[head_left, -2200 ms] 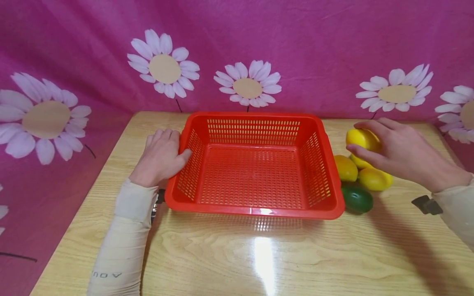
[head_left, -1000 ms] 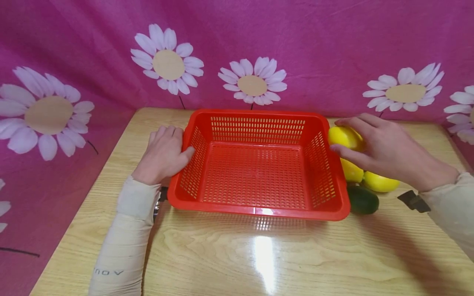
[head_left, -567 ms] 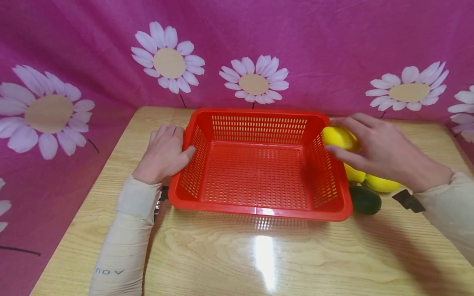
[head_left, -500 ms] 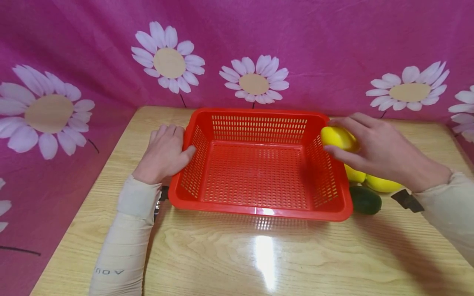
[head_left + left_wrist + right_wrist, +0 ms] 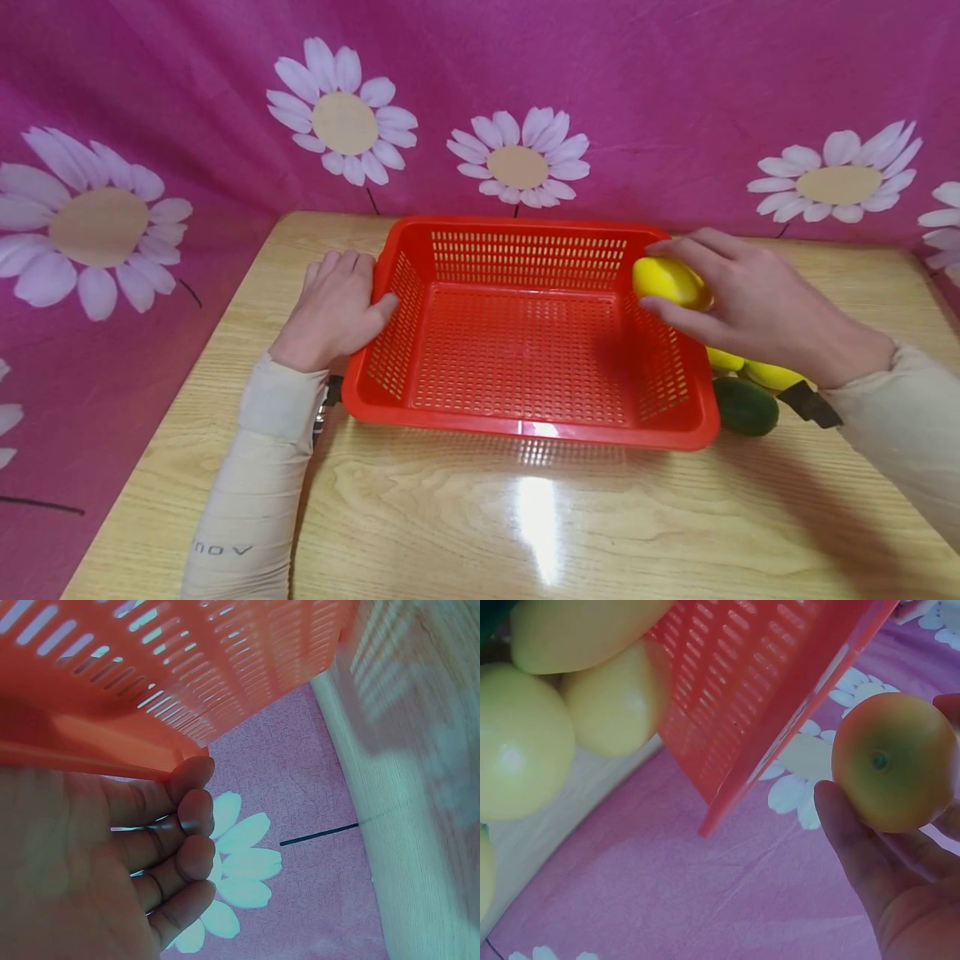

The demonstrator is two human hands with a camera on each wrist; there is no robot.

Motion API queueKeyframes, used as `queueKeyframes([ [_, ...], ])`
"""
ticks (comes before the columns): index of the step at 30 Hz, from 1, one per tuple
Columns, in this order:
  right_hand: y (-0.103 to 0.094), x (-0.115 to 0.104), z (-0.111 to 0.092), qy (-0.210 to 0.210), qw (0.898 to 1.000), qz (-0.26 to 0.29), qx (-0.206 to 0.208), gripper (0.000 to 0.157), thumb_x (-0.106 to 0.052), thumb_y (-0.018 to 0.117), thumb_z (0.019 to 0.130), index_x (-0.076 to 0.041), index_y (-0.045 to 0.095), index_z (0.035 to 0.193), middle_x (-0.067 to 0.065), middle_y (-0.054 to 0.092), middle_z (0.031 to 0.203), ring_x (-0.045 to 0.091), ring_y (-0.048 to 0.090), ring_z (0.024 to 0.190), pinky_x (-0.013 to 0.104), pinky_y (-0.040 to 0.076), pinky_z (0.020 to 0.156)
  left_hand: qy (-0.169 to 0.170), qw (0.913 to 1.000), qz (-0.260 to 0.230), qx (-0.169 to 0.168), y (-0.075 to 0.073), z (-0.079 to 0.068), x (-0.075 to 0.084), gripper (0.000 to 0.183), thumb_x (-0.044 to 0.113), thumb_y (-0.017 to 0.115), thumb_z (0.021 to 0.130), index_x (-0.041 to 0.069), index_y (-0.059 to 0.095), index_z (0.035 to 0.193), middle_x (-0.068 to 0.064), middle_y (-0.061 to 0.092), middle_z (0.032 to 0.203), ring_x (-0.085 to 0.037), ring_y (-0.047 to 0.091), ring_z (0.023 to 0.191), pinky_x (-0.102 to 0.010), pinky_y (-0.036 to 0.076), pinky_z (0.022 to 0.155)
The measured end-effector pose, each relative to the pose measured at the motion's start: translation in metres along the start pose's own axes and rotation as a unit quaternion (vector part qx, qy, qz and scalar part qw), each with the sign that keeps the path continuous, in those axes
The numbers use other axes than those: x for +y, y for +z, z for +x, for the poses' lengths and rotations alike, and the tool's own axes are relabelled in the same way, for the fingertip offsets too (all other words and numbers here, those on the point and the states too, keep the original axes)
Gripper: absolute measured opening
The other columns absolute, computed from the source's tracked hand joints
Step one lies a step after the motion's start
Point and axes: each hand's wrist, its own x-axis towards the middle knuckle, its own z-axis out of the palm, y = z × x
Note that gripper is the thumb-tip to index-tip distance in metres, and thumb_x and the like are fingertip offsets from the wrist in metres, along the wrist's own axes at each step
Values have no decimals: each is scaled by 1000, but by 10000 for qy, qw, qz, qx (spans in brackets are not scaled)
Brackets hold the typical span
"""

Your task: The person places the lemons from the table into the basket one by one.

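Note:
My left hand (image 5: 330,312) grips the left rim of a red perforated plastic basket (image 5: 517,429), thumb over the inner side. In the left wrist view its fingers (image 5: 196,814) bend under the basket's edge. My right hand (image 5: 765,300) holds a smooth yellow lemon (image 5: 663,279) above the basket's right rim, fingers on top and thumb below. The right wrist view shows the lemon (image 5: 892,761) end-on with a green stem scar, apart from the basket wall. No fruit shows inside the basket.
Right of the basket, several yellow fruits (image 5: 776,377) and a dark green fruit (image 5: 746,407) lie close together on the wooden table (image 5: 420,517), partly hidden by my right hand and the basket. A pink cloth (image 5: 637,83) with white flowers hangs behind.
My right hand has carried the lemon left from above the fruit pile to over the basket's right rim. The left hand keeps its grip; the view has shifted slightly.

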Motion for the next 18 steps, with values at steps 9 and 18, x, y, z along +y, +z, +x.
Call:
queueKeyframes([
  [9, 6, -6, 7, -203, 9997, 81, -84, 54, -33, 85, 81, -11, 65, 126, 2, 61, 97, 13, 54, 70, 23, 50, 58, 18, 10000, 17, -15, 0, 1, -2, 47, 33, 52, 97, -5, 52, 124, -18, 55, 110, -35, 43, 108, -50, 33, 95],
  [18, 12, -7, 10, -353, 9990, 171, -216, 54, -33, 86, 81, -14, 65, 128, 3, 62, 102, 13, 53, 79, 27, 50, 62, 30, 10000, 6, -38, 0, 1, -2, 47, 34, 52, 97, -5, 52, 124, -18, 54, 111, -35, 43, 108, -50, 33, 97],
])
